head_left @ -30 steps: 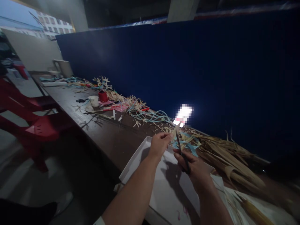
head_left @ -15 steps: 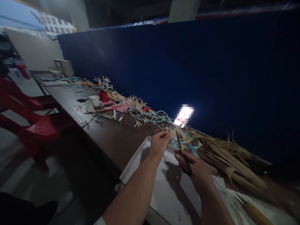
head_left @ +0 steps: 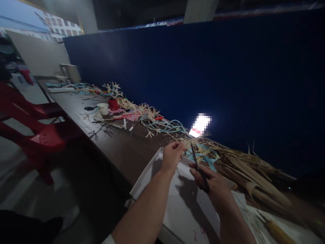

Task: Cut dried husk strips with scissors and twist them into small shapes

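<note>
My left hand [head_left: 173,155] pinches a pale, dry strip [head_left: 188,143], which looks like husk or leaf, between thumb and fingers. In my right hand [head_left: 209,181] are dark-handled scissors [head_left: 196,162], their blades pointing up beside the strip. Whether the blades touch the strip I cannot tell. Both hands are above a shallow white tray [head_left: 175,203], whose floor carries their shadows. Just beyond the tray lie blue strips [head_left: 209,161] and pale scraps. To the right is a heap of long dry husks [head_left: 250,169].
A bright, pixelated screen [head_left: 200,125] stands against the dark blue wall panel [head_left: 165,71]. Along the table [head_left: 119,152] lie light-blue cords [head_left: 172,126], pale star-shaped pieces [head_left: 111,88], a red spool [head_left: 113,104] and a white cup [head_left: 103,108]. A yellow-handled tool [head_left: 276,232] lies lower right. Red chairs [head_left: 45,135] stand left.
The pale strip has tilted lower toward the right, away from its more upright angle. Both hands stay nearly in place, and the scissors remain beside the strip.
</note>
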A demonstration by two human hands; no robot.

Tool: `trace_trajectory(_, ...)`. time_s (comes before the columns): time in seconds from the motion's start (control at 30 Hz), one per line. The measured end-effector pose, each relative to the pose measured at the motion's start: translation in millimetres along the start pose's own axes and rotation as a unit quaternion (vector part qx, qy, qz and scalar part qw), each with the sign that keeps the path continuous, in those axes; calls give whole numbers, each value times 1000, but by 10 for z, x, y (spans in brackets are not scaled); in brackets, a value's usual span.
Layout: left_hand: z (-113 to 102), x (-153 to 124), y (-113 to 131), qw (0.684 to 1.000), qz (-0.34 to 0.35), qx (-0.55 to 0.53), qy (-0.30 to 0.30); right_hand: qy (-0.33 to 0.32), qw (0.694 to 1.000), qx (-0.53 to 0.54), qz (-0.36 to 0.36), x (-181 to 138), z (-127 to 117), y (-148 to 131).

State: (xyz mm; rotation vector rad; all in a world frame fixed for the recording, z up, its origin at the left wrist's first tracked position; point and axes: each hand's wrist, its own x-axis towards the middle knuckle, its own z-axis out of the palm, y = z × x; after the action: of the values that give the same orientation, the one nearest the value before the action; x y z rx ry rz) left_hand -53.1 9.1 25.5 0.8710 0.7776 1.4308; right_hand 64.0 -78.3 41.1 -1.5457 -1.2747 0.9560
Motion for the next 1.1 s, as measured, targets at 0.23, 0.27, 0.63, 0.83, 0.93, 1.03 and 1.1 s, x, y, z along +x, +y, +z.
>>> trace_trajectory(0.23, -17, -11, -11, 997, 20, 65, -28, 5, 1000, 0, 2, 10, -37, 30)
trace_trajectory(0.27, -18, -11, -8, 997, 20, 72, -27, 1, 1000, 1, 5, 11, -41, 30)
trace_trajectory(0.63, -59, 22, -15, 996, 21, 88, -3, 17, 1000, -14, -5, 3, -41, 10)
trace_trajectory(0.83, -58, 3, 7, 994, 28, 93, -48, 10, 1000, 13, 11, 7, -68, -11)
trace_trajectory(0.93, -59, -11, 10, 993, 37, 99, -58, 28, 999, 38, 9, -18, -40, -26)
trace_trajectory(1.03, -63, -14, 3, 990, 51, 113, -61, 34, 998, 47, 13, -39, -12, -36)
trace_trajectory(1.1, -65, -11, -3, 989, 56, 122, -67, 44, 998, 44, 17, -48, -4, -44)
